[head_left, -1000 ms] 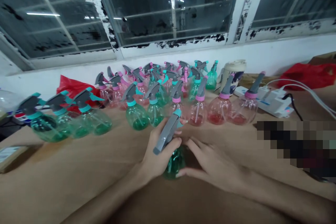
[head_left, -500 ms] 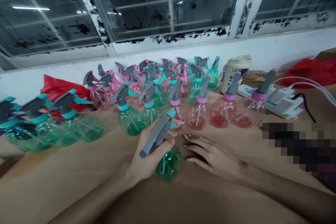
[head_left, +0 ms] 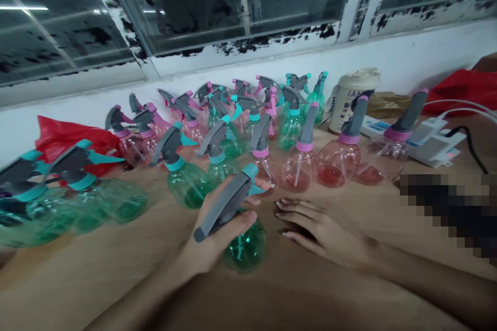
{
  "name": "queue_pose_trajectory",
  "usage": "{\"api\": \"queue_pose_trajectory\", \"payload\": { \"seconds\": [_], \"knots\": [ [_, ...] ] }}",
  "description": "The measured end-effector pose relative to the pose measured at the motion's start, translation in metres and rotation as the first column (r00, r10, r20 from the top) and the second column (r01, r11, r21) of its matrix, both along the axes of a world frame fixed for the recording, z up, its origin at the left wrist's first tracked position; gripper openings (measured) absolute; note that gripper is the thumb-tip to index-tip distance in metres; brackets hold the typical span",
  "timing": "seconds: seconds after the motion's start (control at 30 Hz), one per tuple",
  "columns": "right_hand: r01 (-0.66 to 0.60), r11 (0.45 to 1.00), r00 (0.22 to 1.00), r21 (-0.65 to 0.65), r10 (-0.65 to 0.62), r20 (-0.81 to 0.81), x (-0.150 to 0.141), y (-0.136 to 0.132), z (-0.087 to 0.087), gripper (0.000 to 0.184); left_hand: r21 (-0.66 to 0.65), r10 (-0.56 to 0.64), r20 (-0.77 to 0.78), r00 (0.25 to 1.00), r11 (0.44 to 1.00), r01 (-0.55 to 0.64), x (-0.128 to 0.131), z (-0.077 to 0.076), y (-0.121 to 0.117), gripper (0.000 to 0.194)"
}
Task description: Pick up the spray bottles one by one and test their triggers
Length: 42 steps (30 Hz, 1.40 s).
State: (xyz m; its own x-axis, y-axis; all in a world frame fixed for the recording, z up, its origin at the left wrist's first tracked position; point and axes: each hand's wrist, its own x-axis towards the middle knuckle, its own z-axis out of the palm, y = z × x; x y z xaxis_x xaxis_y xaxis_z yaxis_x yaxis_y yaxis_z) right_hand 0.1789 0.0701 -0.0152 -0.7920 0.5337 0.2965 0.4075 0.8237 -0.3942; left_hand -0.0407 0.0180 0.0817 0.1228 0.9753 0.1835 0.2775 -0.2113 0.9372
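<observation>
A green spray bottle (head_left: 245,251) with a grey and teal trigger head stands in front of me. My left hand (head_left: 223,222) is wrapped round its neck, just under the head. My right hand (head_left: 316,225) rests palm down on the table to the right of it, fingers stretched out and touching no bottle. Beyond my hands stand two more green spray bottles (head_left: 188,186) and a row of pink spray bottles (head_left: 298,173). More green bottles (head_left: 126,204) are at the left.
Several pink and green bottles crowd along the wall. Red plastic bags (head_left: 58,139) lie at both sides. A cup (head_left: 351,103) stands at the back right, near a white power strip (head_left: 438,147) with cables. A pixelated dark area covers the right edge.
The view has shifted and tilted slightly, so the bottles at the left appear lower and further out. My left hand keeps its hold on the green bottle; my right hand stays flat.
</observation>
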Motion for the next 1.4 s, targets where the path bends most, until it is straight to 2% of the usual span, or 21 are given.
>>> {"api": "queue_pose_trajectory", "payload": {
  "seconds": [0.2,0.37,0.63,0.83,1.03,1.2,1.4],
  "knots": [
    [-0.018,0.999,0.999,-0.029,0.017,-0.042,0.000,0.001,-0.004,0.035,-0.033,0.011,-0.049,0.999,0.999,-0.012,-0.002,-0.001,-0.001,0.021],
    [-0.011,1.000,0.999,-0.026,0.009,-0.042,0.001,0.002,-0.006,0.038,0.051,-0.004,-0.123,0.992,0.999,0.010,-0.002,-0.001,0.000,0.016],
    [0.001,1.000,0.999,-0.022,-0.002,-0.052,0.005,0.000,-0.006,0.037,0.002,-0.023,-0.049,0.999,1.000,0.023,0.003,0.007,0.000,0.022],
    [0.025,0.999,1.000,-0.025,-0.025,0.006,0.006,-0.002,-0.010,0.036,0.001,0.000,-0.133,0.991,1.000,0.000,0.003,0.008,-0.003,0.019],
    [0.025,0.998,1.000,-0.054,-0.025,0.001,0.006,-0.002,-0.007,0.032,0.023,0.030,-0.125,0.992,0.999,-0.027,0.004,0.009,-0.005,0.019],
    [0.012,0.998,1.000,-0.054,-0.011,0.013,0.008,0.000,-0.008,0.035,0.059,-0.047,-0.085,0.995,0.997,0.052,0.003,0.011,-0.003,0.026],
    [0.015,0.998,0.999,-0.069,-0.012,0.044,0.009,0.001,-0.011,0.037,0.057,-0.023,-0.188,0.982,0.998,0.034,-0.001,0.009,-0.005,0.021]
  ]
}}
